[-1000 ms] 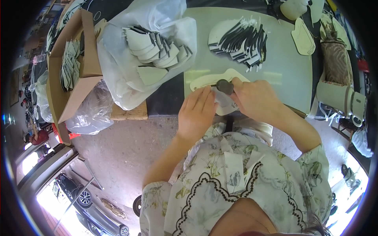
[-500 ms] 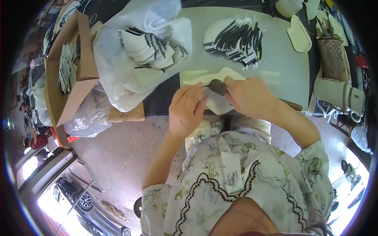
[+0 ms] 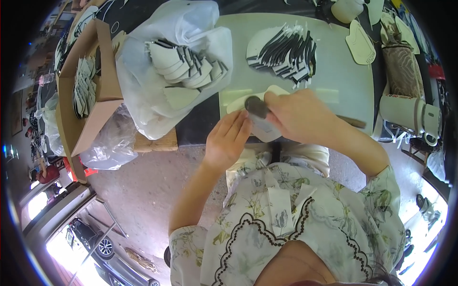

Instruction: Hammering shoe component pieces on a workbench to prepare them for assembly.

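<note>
At the near edge of the pale green work mat (image 3: 334,71): right hand (image 3: 298,117) closed around a dark, round-headed tool (image 3: 256,107), head pointing toward the left, pressed onto a pale flat cut piece (image 3: 265,128) that overhangs the mat's near edge. Left hand (image 3: 228,140) just beside it, fingers (image 3: 237,125) held straight and close together, flat against the left edge of the same piece; grips nothing, only steadies. Both hands touching the piece, nearly touching each other.

Farther back on the mat, beyond the hands: fanned stack of white and black cut pieces (image 3: 286,50), overlapping like shingles. Toward the mat's far right corner: single cream sole-shaped piece (image 3: 361,43) lying flat. Off the mat's right edge: brown patterned bag (image 3: 404,71), and nearer, cream-coloured machine part (image 3: 410,112) with a round end. Right of the right hand, on the mat: thin brown stick-like object (image 3: 353,122), partly hidden by the wrist.

Left of the mat: open white plastic bag (image 3: 157,105) holding a heap of pale cut pieces (image 3: 183,69) with dark edges. Farther left of the mat: cardboard box (image 3: 107,86) with more pale pieces stacked on edge inside. Below the box: crumpled clear plastic bag (image 3: 107,145). Nearer than the mat: floral shirt (image 3: 296,224) with dark scalloped trim, filling the lower middle.
</note>
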Tool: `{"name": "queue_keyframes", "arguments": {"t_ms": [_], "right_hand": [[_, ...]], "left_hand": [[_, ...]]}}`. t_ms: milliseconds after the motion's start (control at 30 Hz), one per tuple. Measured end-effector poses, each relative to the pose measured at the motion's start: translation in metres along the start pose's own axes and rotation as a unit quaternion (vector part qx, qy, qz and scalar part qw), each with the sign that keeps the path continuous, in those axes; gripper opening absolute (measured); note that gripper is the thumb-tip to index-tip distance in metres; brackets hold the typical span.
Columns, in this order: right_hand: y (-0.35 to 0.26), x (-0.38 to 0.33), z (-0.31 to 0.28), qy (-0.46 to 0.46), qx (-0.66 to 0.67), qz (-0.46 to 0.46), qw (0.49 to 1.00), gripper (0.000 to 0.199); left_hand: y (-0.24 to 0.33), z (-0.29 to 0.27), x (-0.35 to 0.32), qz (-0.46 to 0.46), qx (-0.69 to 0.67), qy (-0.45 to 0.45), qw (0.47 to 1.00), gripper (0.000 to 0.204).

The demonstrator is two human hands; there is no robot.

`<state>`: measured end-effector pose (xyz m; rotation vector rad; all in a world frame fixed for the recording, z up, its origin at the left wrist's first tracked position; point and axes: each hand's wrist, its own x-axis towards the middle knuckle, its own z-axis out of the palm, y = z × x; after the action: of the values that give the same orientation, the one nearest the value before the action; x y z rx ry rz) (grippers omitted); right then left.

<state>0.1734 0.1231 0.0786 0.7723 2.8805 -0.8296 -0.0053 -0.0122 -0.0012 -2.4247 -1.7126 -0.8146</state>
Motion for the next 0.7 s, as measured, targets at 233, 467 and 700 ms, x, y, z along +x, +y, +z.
{"name": "queue_keyframes", "arguments": {"t_ms": [233,467,700], "right_hand": [[0.001,0.002,-0.005,0.034,-0.014,0.001,0.999,0.033],[-0.003,0.004,-0.003,-0.017,-0.022,-0.029,0.999,0.030],[0.012,0.005,0.016,-0.020,-0.012,-0.032,0.999,0.031]], "left_hand": [[0.001,0.006,-0.006,-0.002,-0.007,0.024,1.000,0.023],[0.001,0.007,-0.008,-0.048,-0.035,0.055,0.997,0.024],[-0.011,0.010,0.000,-0.125,-0.129,0.092,0.979,0.039]]}}
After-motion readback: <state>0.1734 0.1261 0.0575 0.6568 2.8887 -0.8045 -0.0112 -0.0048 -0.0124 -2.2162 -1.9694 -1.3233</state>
